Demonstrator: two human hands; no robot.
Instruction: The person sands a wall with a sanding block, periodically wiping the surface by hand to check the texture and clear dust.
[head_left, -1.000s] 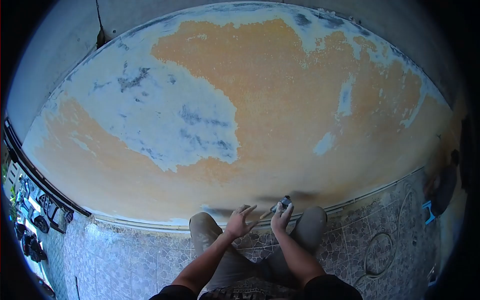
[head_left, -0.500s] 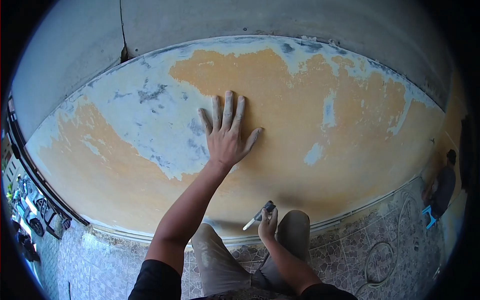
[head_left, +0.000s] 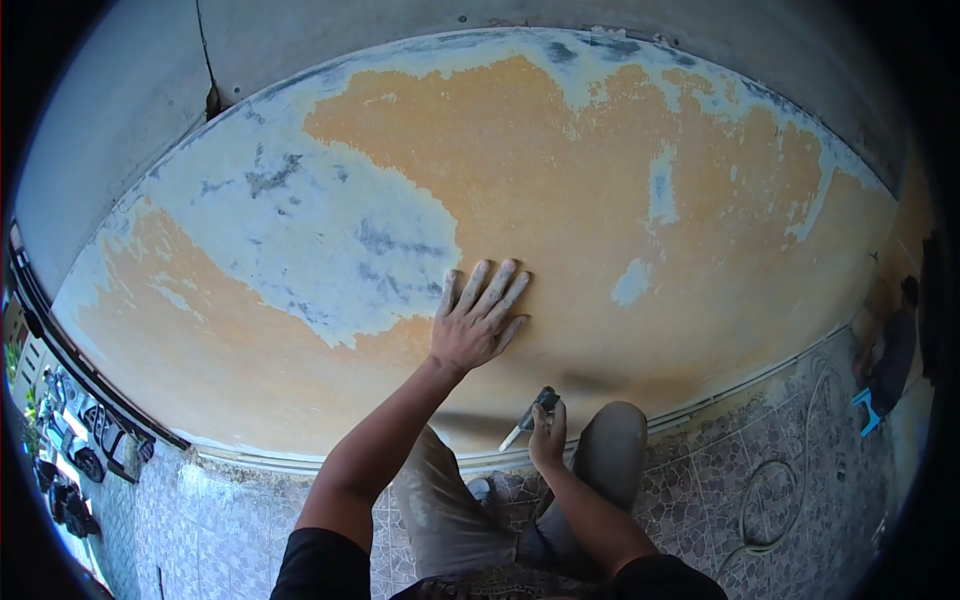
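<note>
Our left hand (head_left: 478,325) lies flat and open on the orange wall (head_left: 620,170). Our right hand (head_left: 547,442) has its grip tight around one scraper (head_left: 528,420), low by our right knee (head_left: 615,440). One more person (head_left: 890,355) crouches far right.

No writing can be read anywhere. The wall (head_left: 560,180), the scraper (head_left: 530,418) in the right hand (head_left: 548,440) and the floor (head_left: 250,520) show no legible text, label, brand or number.
</note>
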